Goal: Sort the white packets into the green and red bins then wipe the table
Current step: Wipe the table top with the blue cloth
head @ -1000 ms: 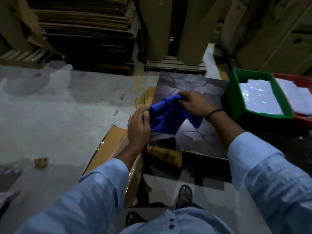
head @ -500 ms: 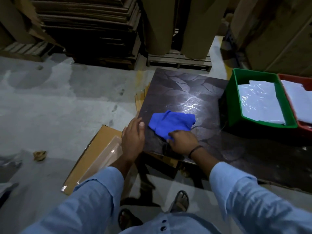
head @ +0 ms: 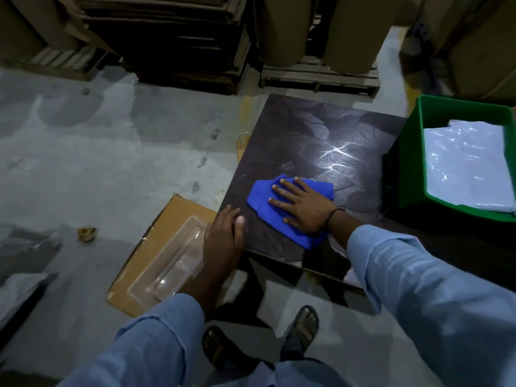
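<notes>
A blue cloth (head: 262,195) lies on the dark patterned table (head: 321,135), near its front left corner. My right hand (head: 300,205) presses flat on the cloth, fingers spread and pointing left. My left hand (head: 223,233) rests on the table's left front corner, thumb on top. The green bin (head: 413,152) stands on the table at the right and holds white packets (head: 469,163). The red bin is out of view.
A flat cardboard box with a clear plastic tray (head: 167,258) lies on the floor left of the table. Stacked cardboard and pallets (head: 167,37) line the back. A crumpled scrap (head: 87,233) lies on the grey floor. My sandalled feet (head: 304,325) stand below the table's front edge.
My right hand went from gripping the bunched cloth with both hands to laying it on the table and pressing flat on it. My left hand let go and settled on the table corner.
</notes>
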`<state>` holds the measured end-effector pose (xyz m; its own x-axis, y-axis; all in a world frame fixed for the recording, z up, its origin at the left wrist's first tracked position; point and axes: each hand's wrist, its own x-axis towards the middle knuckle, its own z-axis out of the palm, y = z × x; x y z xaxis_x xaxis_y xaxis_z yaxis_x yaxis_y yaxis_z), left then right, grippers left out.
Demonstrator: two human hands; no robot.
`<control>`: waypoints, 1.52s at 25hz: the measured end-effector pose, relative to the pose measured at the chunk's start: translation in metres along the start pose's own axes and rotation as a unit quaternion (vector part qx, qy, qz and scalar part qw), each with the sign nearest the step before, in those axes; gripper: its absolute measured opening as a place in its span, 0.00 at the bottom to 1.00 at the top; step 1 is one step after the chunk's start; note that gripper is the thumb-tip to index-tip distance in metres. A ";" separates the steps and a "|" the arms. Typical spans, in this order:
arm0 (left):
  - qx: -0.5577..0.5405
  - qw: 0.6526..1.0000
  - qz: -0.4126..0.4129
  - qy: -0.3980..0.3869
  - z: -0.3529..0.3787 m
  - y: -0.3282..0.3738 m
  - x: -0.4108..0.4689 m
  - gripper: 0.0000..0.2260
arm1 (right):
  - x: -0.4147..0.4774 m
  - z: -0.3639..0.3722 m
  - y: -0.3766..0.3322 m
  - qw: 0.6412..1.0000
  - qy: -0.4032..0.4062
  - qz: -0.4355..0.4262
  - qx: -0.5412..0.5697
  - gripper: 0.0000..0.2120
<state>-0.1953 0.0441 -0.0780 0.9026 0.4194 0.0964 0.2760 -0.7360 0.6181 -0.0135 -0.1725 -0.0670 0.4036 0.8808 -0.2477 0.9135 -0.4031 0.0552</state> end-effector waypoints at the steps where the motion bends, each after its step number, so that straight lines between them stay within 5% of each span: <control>1: 0.004 1.000 0.002 0.000 0.000 -0.001 -0.002 0.21 | 0.006 0.005 0.001 1.000 -0.012 0.006 0.006 0.33; 5: 0.031 1.000 0.002 -0.005 0.004 -0.011 -0.002 0.18 | 0.025 0.017 -0.021 0.957 0.008 0.240 0.163 0.36; 8: 0.059 0.998 0.000 -0.029 0.009 -0.017 0.009 0.19 | 0.028 0.018 -0.068 0.922 0.048 0.347 0.163 0.36; 12: 0.106 0.988 0.072 -0.087 0.025 -0.021 0.034 0.22 | 0.009 0.019 -0.082 0.931 0.148 0.300 0.147 0.34; 15: 0.146 0.971 0.132 -0.135 0.042 -0.019 0.069 0.26 | 0.006 0.031 -0.073 0.947 0.132 0.256 0.142 0.36; 22: 0.174 0.949 0.245 -0.097 0.062 -0.037 0.105 0.27 | 0.031 0.026 -0.084 0.913 0.127 0.373 0.103 0.32; 26: 0.163 0.951 0.244 -0.098 0.065 -0.043 0.105 0.28 | 0.040 0.051 -0.075 0.941 0.155 0.285 0.092 0.33; 30: 0.153 0.953 0.244 -0.090 0.066 -0.047 0.106 0.28 | 0.056 0.043 -0.037 0.821 0.157 0.533 0.132 0.32; 31: 0.152 0.953 0.246 -0.092 0.066 -0.046 0.106 0.28 | 0.058 0.042 -0.049 0.818 0.157 0.537 0.134 0.32; 35: 0.161 0.951 0.244 -0.103 0.068 -0.046 0.107 0.28 | 0.020 0.036 -0.118 0.940 0.131 0.296 0.107 0.33; 38: 0.164 0.951 0.238 -0.110 0.066 -0.045 0.108 0.29 | 0.009 0.047 -0.086 0.939 0.132 0.306 0.086 0.33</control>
<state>-0.0883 0.0876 -0.1469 0.9884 -0.0985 0.1160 -0.1264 -0.9558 0.2654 -0.0912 -0.1412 -0.1191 0.8692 0.4936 0.0300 0.4945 -0.8675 -0.0530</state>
